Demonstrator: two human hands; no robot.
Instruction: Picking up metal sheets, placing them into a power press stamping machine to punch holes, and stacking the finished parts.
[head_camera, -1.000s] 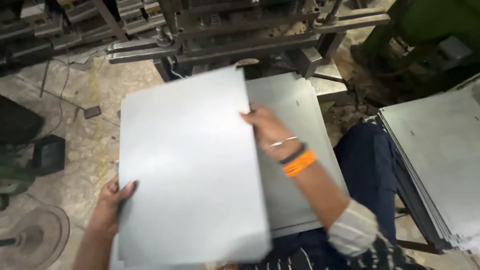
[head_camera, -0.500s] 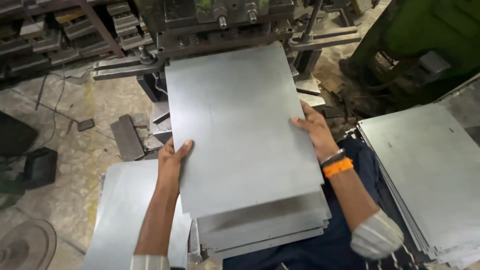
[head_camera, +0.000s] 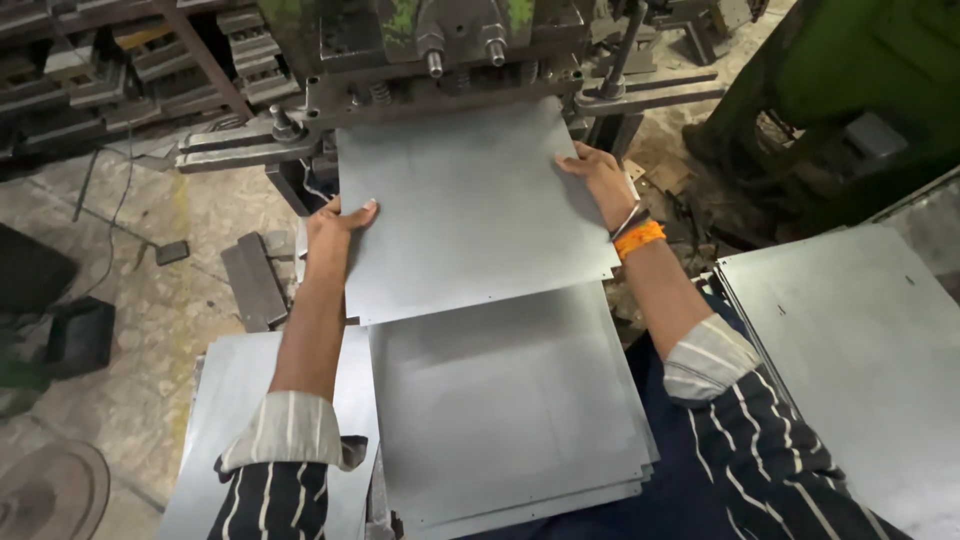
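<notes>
— Item? 
— Metal sheet (head_camera: 470, 205): flat, grey, rectangular, lying level, far edge entering the press (head_camera: 440, 50).
— Grip? 
— Left hand (head_camera: 335, 225) and right hand (head_camera: 600, 175) are pinching its side edges above the sheet stack (head_camera: 510, 410).

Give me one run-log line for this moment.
left hand: holds left edge of metal sheet | right hand: holds right edge | sheet: far edge at press | sheet stack: below

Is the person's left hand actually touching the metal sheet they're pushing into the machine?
Touching. The head view shows the left hand gripping the left edge of the top metal sheet, thumb lying on its surface, with no gap.
</notes>
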